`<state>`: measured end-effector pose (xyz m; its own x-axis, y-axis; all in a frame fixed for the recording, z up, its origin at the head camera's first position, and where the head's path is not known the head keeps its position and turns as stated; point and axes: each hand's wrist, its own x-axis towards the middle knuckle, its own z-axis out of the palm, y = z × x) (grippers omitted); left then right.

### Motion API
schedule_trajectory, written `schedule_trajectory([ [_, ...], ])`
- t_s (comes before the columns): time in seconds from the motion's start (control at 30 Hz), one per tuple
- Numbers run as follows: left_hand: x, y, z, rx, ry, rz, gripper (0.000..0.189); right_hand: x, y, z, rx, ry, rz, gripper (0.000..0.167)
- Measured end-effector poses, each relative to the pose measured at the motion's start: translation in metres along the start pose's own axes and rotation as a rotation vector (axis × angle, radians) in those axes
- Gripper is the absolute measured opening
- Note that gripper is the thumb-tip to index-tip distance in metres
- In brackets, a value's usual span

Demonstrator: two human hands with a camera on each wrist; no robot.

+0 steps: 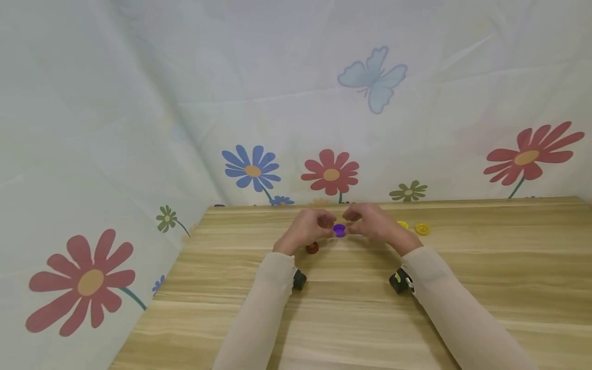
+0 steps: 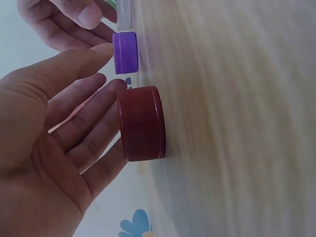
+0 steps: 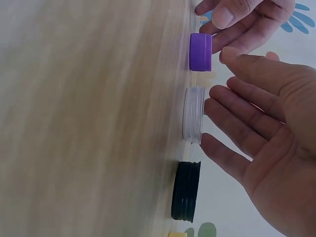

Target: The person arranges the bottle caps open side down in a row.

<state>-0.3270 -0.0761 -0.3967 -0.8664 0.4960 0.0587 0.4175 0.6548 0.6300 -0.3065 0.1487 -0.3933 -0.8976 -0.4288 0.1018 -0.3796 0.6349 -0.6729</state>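
A purple bottle cap point(image 1: 339, 230) lies on the wooden table between both hands. My left hand point(image 1: 309, 228) is at its left side, fingers loosely bent, with the thumb tip close to the cap; I cannot tell if they touch. On the other side my right hand point(image 1: 373, 224) hovers with its thumb near the cap and its fingers spread. Beneath the left hand sits a dark red ribbed cap point(image 2: 141, 124). Below the right fingers stand a clear cap point(image 3: 193, 115) and a black cap point(image 3: 186, 191), both largely hidden in the head view.
Two yellow caps, one partly behind the right wrist point(image 1: 403, 224) and one farther right point(image 1: 422, 229), lie on the table point(image 1: 342, 318). A flower-printed cloth point(image 1: 287, 103) hangs along the table's back and left edges. Small dark cameras are strapped at both wrists.
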Motion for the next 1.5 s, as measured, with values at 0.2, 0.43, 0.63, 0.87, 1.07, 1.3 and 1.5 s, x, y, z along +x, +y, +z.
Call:
schedule_trajectory([
  [0.2, 0.0012, -0.0001, 0.0019, -0.011, -0.002, -0.009, 0.035, 0.0024, 0.0017, -0.0001, -0.014, -0.01, -0.019, 0.035],
  [0.43, 0.0017, 0.0018, 0.0036, 0.004, -0.011, -0.02, 0.03, 0.0048, 0.0024, 0.0, -0.022, -0.021, -0.02, 0.032],
  [0.63, 0.0009, 0.0051, 0.0033, -0.013, -0.014, -0.037, 0.026, 0.0083, 0.0024, 0.0015, -0.021, -0.026, -0.049, 0.025],
  [0.87, 0.0006, 0.0043, 0.0043, 0.048, -0.007, -0.023, 0.022, 0.0097, 0.0005, 0.0062, -0.038, -0.042, -0.059, 0.021],
  [1.07, 0.0017, 0.0048, 0.0054, 0.069, 0.003, 0.019, 0.022, 0.0093, -0.0007, 0.0073, -0.056, -0.037, -0.06, 0.022],
  [1.3, 0.0016, 0.0036, 0.0066, 0.069, 0.003, 0.024, 0.023, 0.0099, -0.0001, 0.0096, -0.064, -0.025, -0.06, 0.022],
  [1.5, -0.0001, 0.001, 0.0045, -0.001, 0.034, 0.015, 0.025, 0.0073, -0.0043, 0.0075, -0.033, 0.013, -0.072, 0.019],
])
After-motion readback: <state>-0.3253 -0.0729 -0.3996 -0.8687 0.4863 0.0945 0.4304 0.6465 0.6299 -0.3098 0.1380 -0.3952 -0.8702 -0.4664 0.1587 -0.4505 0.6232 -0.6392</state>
